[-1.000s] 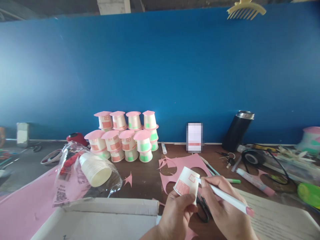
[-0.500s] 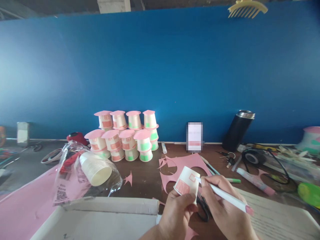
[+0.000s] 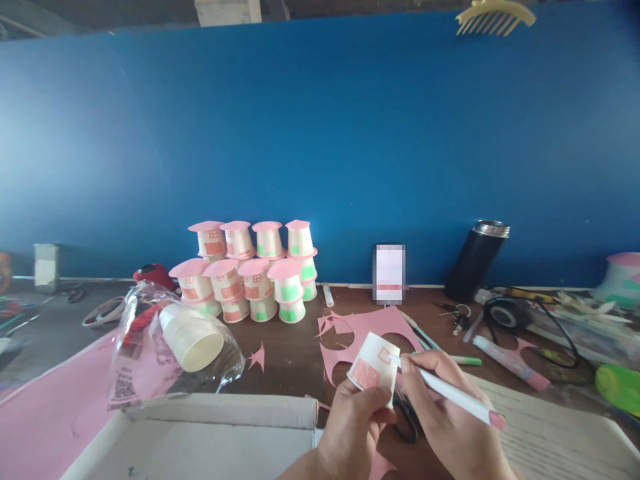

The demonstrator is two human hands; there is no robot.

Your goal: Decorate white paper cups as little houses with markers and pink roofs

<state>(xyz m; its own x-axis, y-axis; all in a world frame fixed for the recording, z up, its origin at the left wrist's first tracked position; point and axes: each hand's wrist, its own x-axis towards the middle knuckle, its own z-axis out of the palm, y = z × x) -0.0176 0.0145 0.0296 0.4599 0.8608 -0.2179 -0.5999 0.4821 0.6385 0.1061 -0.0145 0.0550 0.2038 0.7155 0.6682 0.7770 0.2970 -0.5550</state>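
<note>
My left hand grips a white paper cup, tilted and turned rim down. A filled pink-red block and a small square outline are drawn on its side. My right hand holds a white marker pen with a pink end, and its tip meets the cup by the square outline. Behind my hands lies a cut-out sheet of pink paper. Black-handled scissors show partly below the cup. Farther back, decorated paper cups with pink paper roofs stand stacked in rows.
A plastic bag with nested paper cups lies left, above a white cardboard box. A phone-like upright object, its screen blurred, and a black flask stand by the blue wall. A glue stick and printed paper lie right.
The pen tip has shifted very slightly at the square outline. Both hands keep their hold, and the cup stays nearly still.
</note>
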